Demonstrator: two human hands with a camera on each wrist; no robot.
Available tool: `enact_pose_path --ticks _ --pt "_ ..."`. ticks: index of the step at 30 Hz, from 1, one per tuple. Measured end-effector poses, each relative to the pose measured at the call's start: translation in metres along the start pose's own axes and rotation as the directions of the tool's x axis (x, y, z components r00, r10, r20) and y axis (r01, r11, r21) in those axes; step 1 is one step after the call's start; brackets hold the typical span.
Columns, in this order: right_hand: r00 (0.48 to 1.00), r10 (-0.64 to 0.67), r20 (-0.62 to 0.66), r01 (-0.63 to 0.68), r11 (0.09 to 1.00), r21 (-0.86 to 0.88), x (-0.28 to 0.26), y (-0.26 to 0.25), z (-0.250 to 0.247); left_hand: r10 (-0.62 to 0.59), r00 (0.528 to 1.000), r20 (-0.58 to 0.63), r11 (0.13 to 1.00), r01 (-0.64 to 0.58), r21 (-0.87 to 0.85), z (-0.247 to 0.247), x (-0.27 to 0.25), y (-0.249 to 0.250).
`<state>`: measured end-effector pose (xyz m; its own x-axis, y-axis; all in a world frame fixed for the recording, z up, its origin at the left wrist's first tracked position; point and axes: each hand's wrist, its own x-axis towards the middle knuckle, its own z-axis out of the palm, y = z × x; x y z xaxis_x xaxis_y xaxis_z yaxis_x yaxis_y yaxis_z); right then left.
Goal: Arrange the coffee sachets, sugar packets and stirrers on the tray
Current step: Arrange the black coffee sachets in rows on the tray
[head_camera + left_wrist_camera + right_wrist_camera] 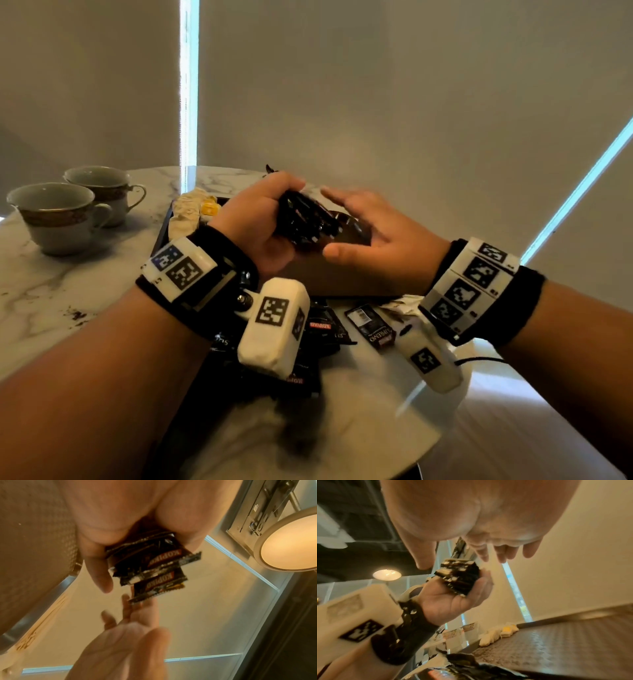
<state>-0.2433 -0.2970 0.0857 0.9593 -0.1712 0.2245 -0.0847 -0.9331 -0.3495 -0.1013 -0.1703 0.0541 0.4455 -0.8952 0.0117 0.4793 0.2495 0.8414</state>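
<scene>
Left hand [260, 222] grips sachet stack [308, 219]; right hand [373, 236] open; left-wrist view alone shows branding.

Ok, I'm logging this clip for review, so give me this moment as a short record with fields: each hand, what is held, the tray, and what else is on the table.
left hand: grips a stack of black coffee sachets, raised above the tray
right hand: open, fingers straight, beside the stack, holding nothing
tray: dark; pale packets at its far left corner
loose sachets: on the marble table, near side of the tray
cups: two, far left, off the tray
stirrers: none identifiable
</scene>
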Motion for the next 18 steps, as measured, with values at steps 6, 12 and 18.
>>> enact_pose_path --ticks 6,12,18 --pt "0.877 0.393 0.276 -0.305 0.9 -0.312 -0.031 0.039 0.008 0.097 0.988 -0.121 0.992 -0.105 -0.064 -0.006 0.001 0.012" --pt "0.795 0.486 0.362 -0.275 0.822 -0.499 -0.042 0.04 0.036 0.185 0.975 -0.123 0.963 -0.205 -0.175 -0.019 0.006 0.019" --pt "0.87 0.436 0.229 -0.294 0.833 -0.469 -0.036 0.036 0.023 0.127 0.981 -0.146 0.983 -0.144 -0.112 -0.024 -0.002 0.025"
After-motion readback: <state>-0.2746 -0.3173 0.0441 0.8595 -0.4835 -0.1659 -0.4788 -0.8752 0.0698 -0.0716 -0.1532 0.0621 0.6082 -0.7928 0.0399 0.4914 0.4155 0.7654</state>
